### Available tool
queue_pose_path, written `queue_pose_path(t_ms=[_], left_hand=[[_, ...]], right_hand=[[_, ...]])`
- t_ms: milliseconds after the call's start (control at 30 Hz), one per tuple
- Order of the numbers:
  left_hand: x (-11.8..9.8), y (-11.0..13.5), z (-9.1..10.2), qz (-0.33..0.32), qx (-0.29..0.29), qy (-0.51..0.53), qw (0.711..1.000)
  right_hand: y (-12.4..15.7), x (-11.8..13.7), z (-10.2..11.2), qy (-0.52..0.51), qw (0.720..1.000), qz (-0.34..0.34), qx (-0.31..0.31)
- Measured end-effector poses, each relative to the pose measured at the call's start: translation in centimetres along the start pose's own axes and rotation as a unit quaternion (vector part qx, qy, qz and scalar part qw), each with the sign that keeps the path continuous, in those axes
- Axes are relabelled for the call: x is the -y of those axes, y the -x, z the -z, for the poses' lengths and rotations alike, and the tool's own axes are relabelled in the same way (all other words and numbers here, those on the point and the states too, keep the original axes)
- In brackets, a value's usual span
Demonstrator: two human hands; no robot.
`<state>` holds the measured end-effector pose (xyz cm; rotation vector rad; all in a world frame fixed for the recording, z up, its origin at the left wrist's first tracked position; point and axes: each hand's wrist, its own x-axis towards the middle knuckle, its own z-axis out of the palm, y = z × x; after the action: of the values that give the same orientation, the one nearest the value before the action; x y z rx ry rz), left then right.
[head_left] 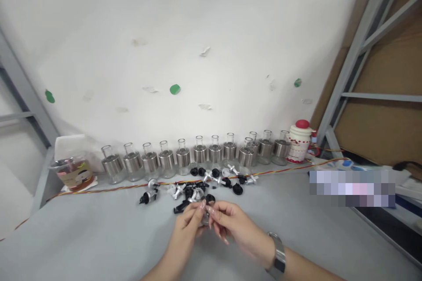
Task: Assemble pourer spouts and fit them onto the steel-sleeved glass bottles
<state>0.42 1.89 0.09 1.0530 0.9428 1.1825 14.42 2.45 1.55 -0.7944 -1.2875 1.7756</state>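
Fingertips of my left hand (188, 225) and my right hand (232, 224) meet low in the middle of the view, pinching a small clear round part (205, 218) between them. Fingers cover most of it, so its exact kind is hidden. Just beyond the hands lies a loose pile of black and silvery plastic parts (190, 190), among them a black round cap (238, 189). An assembled black-and-clear piece (148, 196) rests to the left of the pile. A metal-banded watch is on my right wrist.
Several glass bottles with steel collars (165, 158) stand along the wall. A twisted cable (128, 186) runs before them. At left is a plastic tub (73, 174), at right a white jar with a red lid (298, 145). Metal shelf posts (352, 52) flank the table (99, 232).
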Motion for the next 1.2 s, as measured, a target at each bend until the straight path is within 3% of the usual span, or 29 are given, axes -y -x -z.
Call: queue_pose_path(t_ms=[133,233,333,567,867,1200], left_hand=[[-0.1,-0.2,0.0,0.052,-0.008,0.065,0.997],[-0.8,0.0,-0.2,0.048,0.013,0.069,0.996],[-1.3,0.4,-0.3,0.022,0.025,0.059,0.998],[-1.3,0.5,-0.2,-0.007,0.024,0.018,1.000],[-0.8,0.2,-0.2,0.042,-0.011,0.028,0.999],[-0.1,-0.1,-0.1,0.073,-0.020,0.062,0.995]], right_hand=[[0.3,1.0,0.2,-0.019,0.999,-0.010,0.028],[0.3,1.4,0.5,0.023,0.998,-0.019,0.061],[0.3,1.5,0.8,0.044,0.997,-0.019,0.052],[0.4,1.1,0.9,-0.014,0.997,-0.050,0.051],[0.2,0.4,0.8,-0.139,0.987,-0.063,0.056],[0.2,0.2,0.4,-0.144,0.987,-0.052,0.047]])
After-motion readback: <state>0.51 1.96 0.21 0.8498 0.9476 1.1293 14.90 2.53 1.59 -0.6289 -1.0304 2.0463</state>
